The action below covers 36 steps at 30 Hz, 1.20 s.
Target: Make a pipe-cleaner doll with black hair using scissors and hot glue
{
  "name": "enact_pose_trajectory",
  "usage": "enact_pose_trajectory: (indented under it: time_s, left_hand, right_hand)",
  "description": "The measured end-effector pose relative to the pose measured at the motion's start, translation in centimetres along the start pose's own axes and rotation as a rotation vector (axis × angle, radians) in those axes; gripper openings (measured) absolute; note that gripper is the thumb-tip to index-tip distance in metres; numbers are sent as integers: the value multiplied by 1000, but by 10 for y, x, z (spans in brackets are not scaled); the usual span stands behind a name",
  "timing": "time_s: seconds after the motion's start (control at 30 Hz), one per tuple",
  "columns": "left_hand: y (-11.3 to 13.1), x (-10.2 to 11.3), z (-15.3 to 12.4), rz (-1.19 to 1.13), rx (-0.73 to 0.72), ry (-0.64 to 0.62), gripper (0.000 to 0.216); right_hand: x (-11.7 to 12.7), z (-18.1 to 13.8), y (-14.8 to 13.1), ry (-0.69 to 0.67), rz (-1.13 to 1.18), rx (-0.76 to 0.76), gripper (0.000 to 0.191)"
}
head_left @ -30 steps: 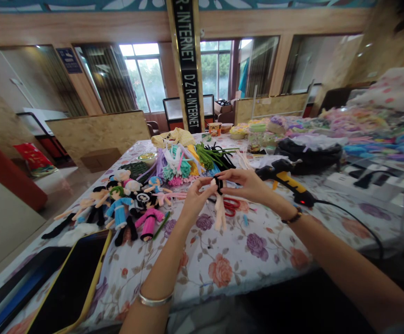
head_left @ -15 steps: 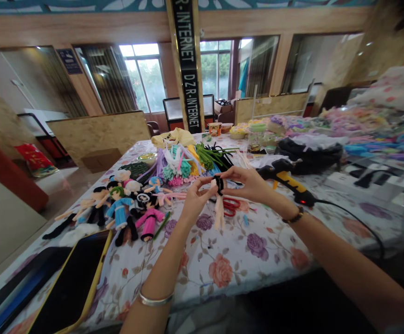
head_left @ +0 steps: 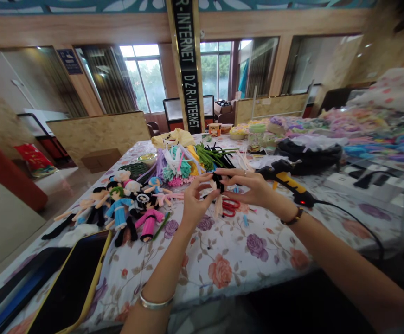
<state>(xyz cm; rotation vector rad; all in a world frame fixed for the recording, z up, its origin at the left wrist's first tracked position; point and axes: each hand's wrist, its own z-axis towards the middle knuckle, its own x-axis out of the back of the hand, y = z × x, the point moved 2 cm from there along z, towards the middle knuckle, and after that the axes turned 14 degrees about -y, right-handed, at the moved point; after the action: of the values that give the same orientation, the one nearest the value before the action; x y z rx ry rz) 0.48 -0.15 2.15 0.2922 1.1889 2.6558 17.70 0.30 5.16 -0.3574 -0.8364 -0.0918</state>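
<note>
Above a table with a floral cloth (head_left: 229, 260), both my hands hold a small cream pipe-cleaner doll (head_left: 218, 206) that hangs down between them. My left hand (head_left: 194, 200) pinches the doll near its head. My right hand (head_left: 248, 185) pinches a black fuzzy piece (head_left: 217, 180) at the doll's head. Red-handled scissors (head_left: 230, 205) lie on the cloth just behind the doll.
Several finished dolls (head_left: 125, 206) lie at the left. Bundles of coloured pipe cleaners (head_left: 188, 164) sit behind my hands. A yellow-black glue gun (head_left: 285, 181) with a cord lies at the right. A yellow-cased phone (head_left: 71, 283) lies near the front left edge. Craft material heaps (head_left: 362, 125) fill the right.
Both hands have risen slightly with the doll and my right hand's fingers have shifted over the black piece at its head.
</note>
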Motion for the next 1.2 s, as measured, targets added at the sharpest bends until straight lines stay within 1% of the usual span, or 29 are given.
enact_pose_trajectory:
  time_s: [0.2, 0.3, 0.5, 0.63, 0.7, 0.8, 0.9, 0.97, 1.07, 1.2]
  left_hand:
    - [7, -2, -6, 140, -74, 32, 27]
    - [10, -3, -7, 184, -111, 38, 24]
    - [10, -3, -8, 235, -137, 38, 23]
    - [11, -3, -8, 302, -145, 29, 20]
    - [11, -3, -8, 320, -139, 33, 18]
    - [10, -2, -8, 342, -142, 22, 17]
    - [7, 0, -7, 363, -142, 15, 20]
    - [5, 1, -7, 364, -133, 28, 21]
    - [1, 2, -7, 368, -132, 46, 24]
    - [-1, 3, -6, 395, -155, 40, 24]
  right_hand:
    - [-6, -3, 8, 43, -40, 36, 18]
    - [-9, -5, 9, 40, -63, 64, 19]
    - [-11, -7, 4, 45, -181, 106, 22]
    - [-12, -6, 2, 37, -163, 122, 21]
    - [-13, -6, 3, 33, -165, 114, 25]
    - [-16, -7, 5, 52, -165, 109, 39]
    - [-19, -8, 6, 84, -164, 143, 52]
    - [-20, -8, 7, 86, -186, 159, 55]
    - [-21, -7, 6, 85, -242, 168, 54]
    - [-21, -4, 2, 94, -322, 211, 56]
